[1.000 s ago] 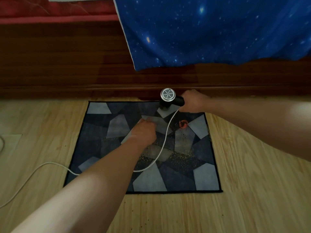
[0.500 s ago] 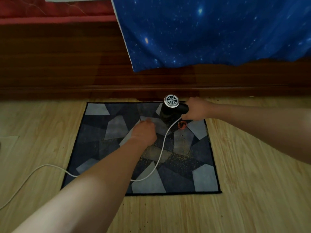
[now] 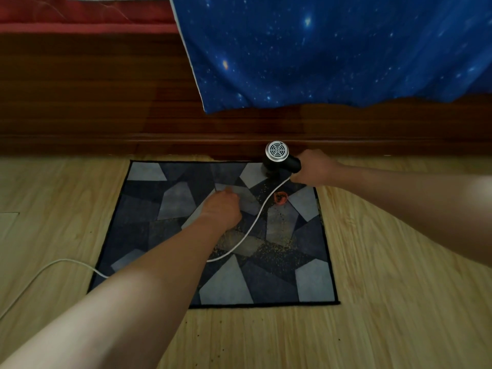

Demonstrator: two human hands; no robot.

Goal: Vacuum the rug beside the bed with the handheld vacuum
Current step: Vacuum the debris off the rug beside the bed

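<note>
The handheld vacuum (image 3: 279, 161) is held at the far right corner of the rug (image 3: 159, 235), just in front of the dark wooden bed frame (image 3: 106, 102), from which a blue starry cover (image 3: 332, 49) hangs. Its black handle is gripped by the right hand (image 3: 314, 167), fingers wrapped round it, with the round silver grille turned up towards the camera and the nozzle end set down on the rug. The left hand (image 3: 222, 209) is rested on the middle of the rug with the fingers bent downwards; whether the fabric is pinched or only pressed cannot be told. A white cord (image 3: 247, 233) is trailed from the vacuum across the rug, under the left forearm and off over the wooden floor (image 3: 399, 288) to the left. The task is judged to be under way but well short of done: a band of yellowish grit (image 3: 274, 249) is spread across the centre and right of the rug, and an orange scrap (image 3: 280, 198) lies near the vacuum, just beside the cord. Little grit can be made out on the left side, though the light is dim. Most of the rug is therefore taken as left to cover.
</note>
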